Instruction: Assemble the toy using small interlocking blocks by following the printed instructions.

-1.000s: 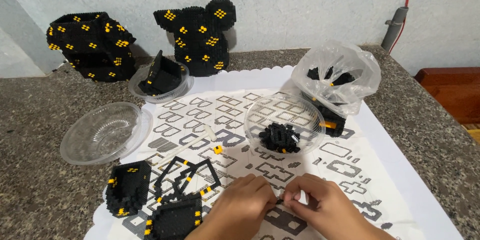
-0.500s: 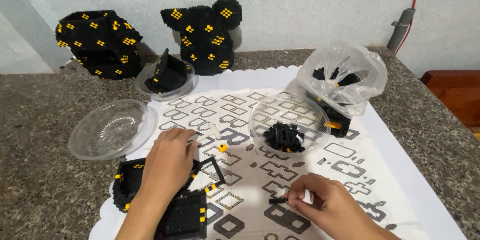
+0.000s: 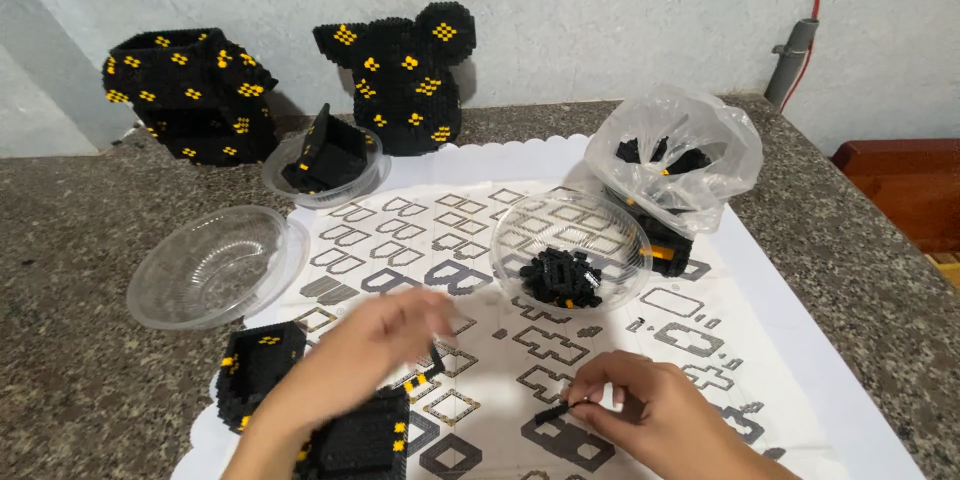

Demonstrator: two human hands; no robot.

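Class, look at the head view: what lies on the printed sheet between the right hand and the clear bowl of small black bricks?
Between the right hand and the clear bowl lies only printed sheet with grey outlines.

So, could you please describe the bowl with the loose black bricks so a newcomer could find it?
Start at the white patterned sheet on the stone counter. Near its middle, ahead of the right hand, sits a clear plastic bowl. Unlike the empty clear bowl off the sheet's left edge, it holds a heap of small black bricks.
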